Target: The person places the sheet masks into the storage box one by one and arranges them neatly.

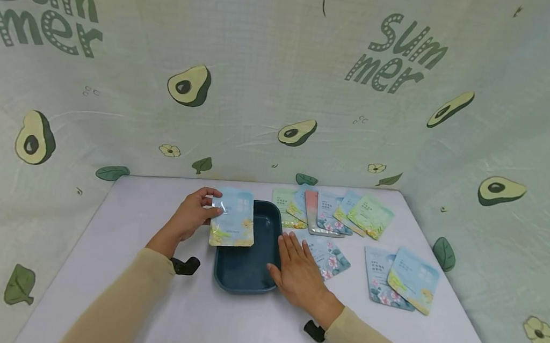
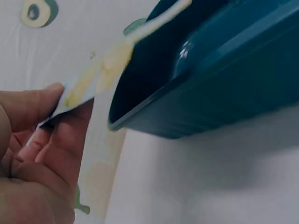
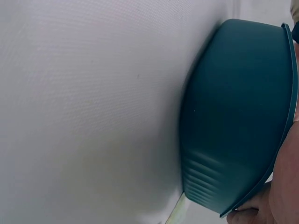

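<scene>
The left hand [image 1: 194, 213] pinches the blue packet [image 1: 233, 219] by its left edge, thumb on the printed face and fingers behind; the packet is held up over the left side of the tray [image 1: 247, 277], covering its upper left part in the head view; whether its lower edge touches the rim I cannot tell. The right hand [image 1: 298, 275] lies at the tray's right rim, fingers straight and close together, thumb reaching over the edge; it grips nothing that shows, and seems to steady the tray.

A flowered packet [image 1: 331, 259] lies partly under the right hand's far side; behind it a loose spread of packets [image 1: 370, 216], green, blue and flowered, overlaps a pink-and-silver piece [image 1: 312, 212]; an overlapping pair [image 1: 414, 282] lies well apart at the right of the worktop [image 1: 224, 329].

The step in hand looks like bringing the packet to the tray, with the release not yet made; the next move would seem to call for shifting it a little right, lowering it inside the walls and loosening the pinch, while the right hand holds the tray from sliding.
</scene>
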`<act>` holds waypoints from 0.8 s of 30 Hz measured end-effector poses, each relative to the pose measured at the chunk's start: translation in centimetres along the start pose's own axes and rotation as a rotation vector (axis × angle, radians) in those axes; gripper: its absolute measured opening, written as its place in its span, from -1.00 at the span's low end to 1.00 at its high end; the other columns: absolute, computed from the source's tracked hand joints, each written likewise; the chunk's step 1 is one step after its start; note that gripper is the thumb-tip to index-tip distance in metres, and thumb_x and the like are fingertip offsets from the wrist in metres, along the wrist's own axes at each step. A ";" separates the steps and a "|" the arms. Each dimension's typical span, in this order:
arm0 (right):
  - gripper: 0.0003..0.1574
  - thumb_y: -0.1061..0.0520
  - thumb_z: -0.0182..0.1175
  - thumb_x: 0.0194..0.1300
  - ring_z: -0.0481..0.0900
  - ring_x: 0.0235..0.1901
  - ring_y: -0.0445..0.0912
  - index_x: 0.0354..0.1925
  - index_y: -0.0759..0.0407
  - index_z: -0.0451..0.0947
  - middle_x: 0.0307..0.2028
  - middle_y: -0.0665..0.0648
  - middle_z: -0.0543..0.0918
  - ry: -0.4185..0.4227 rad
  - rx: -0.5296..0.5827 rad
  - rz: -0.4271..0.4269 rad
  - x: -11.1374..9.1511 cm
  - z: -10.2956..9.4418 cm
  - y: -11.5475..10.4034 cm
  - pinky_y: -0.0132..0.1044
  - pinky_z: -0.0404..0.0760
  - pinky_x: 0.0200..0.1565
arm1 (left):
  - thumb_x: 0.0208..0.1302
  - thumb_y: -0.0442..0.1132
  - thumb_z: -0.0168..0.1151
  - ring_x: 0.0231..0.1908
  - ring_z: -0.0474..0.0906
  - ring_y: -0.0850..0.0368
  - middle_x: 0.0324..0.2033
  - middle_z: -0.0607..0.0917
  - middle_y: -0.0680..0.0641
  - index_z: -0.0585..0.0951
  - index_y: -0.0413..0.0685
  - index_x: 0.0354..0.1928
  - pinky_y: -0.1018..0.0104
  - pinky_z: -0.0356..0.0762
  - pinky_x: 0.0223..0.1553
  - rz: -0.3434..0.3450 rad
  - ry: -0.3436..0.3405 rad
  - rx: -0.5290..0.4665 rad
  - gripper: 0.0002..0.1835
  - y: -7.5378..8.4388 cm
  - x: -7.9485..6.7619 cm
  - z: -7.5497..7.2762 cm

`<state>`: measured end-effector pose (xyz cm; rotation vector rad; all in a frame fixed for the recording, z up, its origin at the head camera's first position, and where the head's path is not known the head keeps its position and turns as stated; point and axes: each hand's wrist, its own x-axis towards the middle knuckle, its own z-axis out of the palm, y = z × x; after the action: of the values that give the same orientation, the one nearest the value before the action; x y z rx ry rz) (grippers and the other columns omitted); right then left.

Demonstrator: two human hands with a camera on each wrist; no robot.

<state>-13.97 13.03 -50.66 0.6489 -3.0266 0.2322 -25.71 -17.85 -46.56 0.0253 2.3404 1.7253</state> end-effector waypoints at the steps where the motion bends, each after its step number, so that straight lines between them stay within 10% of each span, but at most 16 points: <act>1: -0.05 -0.28 -0.07 0.68 0.04 0.66 0.19 0.63 0.35 0.09 0.62 0.35 0.17 -0.001 0.002 0.000 0.0 0.0 0.0 0.23 0.08 0.60 | 0.47 -0.35 0.33 -0.17 0.62 0.01 -0.02 0.50 -0.19 0.49 -0.06 0.34 0.31 0.73 -0.19 -0.013 0.001 0.017 -0.54 0.1 0.1 0.4; 9: -0.07 -0.26 -0.07 0.68 0.05 0.65 0.19 0.63 0.35 0.10 0.63 0.34 0.17 0.009 -0.003 -0.007 0.0 0.1 0.1 0.24 0.08 0.60 | 0.44 -0.38 0.33 -0.20 0.56 0.00 -0.13 0.46 -0.17 0.56 -0.07 0.26 0.30 0.72 -0.21 -0.096 -0.017 0.103 -0.60 0.6 0.3 2.4; 24: -0.08 -0.27 -0.09 0.68 0.04 0.66 0.18 0.63 0.34 0.10 0.63 0.32 0.17 0.006 0.010 0.003 0.0 0.1 0.0 0.22 0.08 0.60 | 0.35 -0.25 0.45 0.04 0.58 -0.12 0.09 0.67 -0.19 0.65 0.02 0.21 0.06 0.64 -0.06 0.002 0.034 0.508 -0.59 1.0 0.0 3.3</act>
<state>-13.99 12.98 -50.72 0.6429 -3.0229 0.2484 -25.16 -14.48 -46.54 0.0849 2.7356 1.0947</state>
